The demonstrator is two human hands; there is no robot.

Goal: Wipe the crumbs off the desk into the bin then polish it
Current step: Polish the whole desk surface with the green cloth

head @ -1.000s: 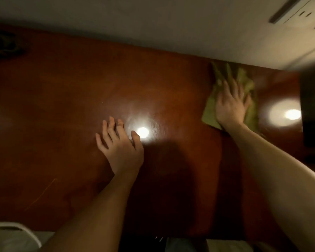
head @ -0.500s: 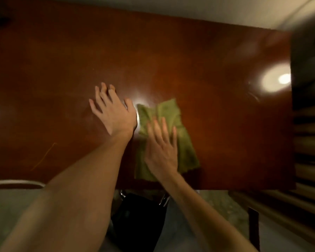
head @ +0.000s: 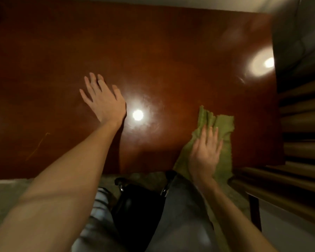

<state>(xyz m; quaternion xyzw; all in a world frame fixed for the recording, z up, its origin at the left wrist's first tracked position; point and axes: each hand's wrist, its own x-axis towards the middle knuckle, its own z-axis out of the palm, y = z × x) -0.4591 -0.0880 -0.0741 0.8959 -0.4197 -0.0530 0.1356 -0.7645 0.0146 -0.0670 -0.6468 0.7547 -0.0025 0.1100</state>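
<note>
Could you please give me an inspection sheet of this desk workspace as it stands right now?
Surface: glossy reddish-brown desk with lamp reflections and a faint pale scratch at near left; no crumbs can be made out.
Job's things: green cloth lies rumpled at the near right edge; a dark container sits below the near edge, possibly the bin.
Clutter: nothing seen.
Hands: left hand flat on bare wood, holding nothing; right hand pressed flat on the cloth.
Cables: nothing seen.
Surroundings: slatted wooden furniture beside the desk's right end; pale wall behind.
</note>
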